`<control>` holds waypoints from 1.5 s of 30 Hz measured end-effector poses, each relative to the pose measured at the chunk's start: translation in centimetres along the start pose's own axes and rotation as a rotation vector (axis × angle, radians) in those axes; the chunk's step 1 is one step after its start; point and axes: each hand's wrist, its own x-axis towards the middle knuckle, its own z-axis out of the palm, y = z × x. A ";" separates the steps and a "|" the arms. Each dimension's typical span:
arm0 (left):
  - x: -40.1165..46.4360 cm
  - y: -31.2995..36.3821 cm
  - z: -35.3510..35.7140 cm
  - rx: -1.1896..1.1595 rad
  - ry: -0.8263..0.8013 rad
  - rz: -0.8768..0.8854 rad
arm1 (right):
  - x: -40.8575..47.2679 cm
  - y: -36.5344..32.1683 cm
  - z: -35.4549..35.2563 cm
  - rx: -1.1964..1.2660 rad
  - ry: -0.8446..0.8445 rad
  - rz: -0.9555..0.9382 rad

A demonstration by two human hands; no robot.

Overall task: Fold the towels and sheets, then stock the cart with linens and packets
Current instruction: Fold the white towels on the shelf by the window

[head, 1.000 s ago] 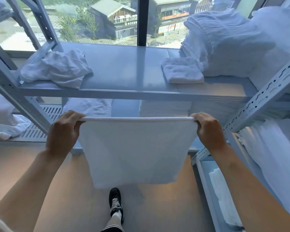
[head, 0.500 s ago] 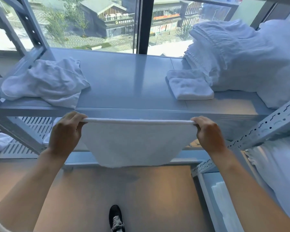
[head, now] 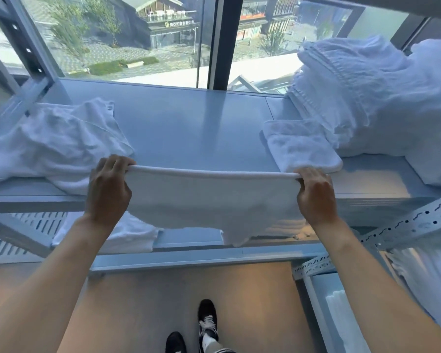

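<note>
White towel (head: 211,197): held taut, left hand (head: 107,192) and right hand (head: 315,197) each pinching top corner. Raised since a second ago, now over near shelf (head: 189,128) edge; laying down likely next.

Towel (head: 211,197): plain white, no print.
Folded towel (head: 301,146): white, plain terry.
Crumpled cloth (head: 54,141): white, creased, no pattern.
Linen pile (head: 367,93): white, with fine ribbed stripes along the edges.
Shelf (head: 189,123): pale grey-blue metal, plain.
Upright (head: 413,222): light grey, dotted with rows of punched holes.
Floor (head: 143,301): warm tan, plain.
Shoes (head: 208,319): black with white laces.
Sock (head: 210,341): white, above it dark cloth with white stripes.
Window frame (head: 222,42): black.
</note>
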 end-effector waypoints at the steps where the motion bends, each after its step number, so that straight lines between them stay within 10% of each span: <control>1: 0.8 -0.2 0.7 0.006 0.000 -0.001 | 0.9 0.1 0.6 0.005 -0.001 0.006; 29: 15.1 -6.2 18.7 0.204 -0.239 -0.431 | 18.7 2.8 19.5 -0.262 -0.369 0.093; 33: 15.0 -6.4 19.1 0.218 -0.240 -0.478 | 13.1 -2.2 19.2 0.069 -0.411 -0.075; 45: 4.7 5.4 15.4 0.112 -0.445 -0.217 | 6.8 -4.5 19.4 0.057 -0.657 -0.056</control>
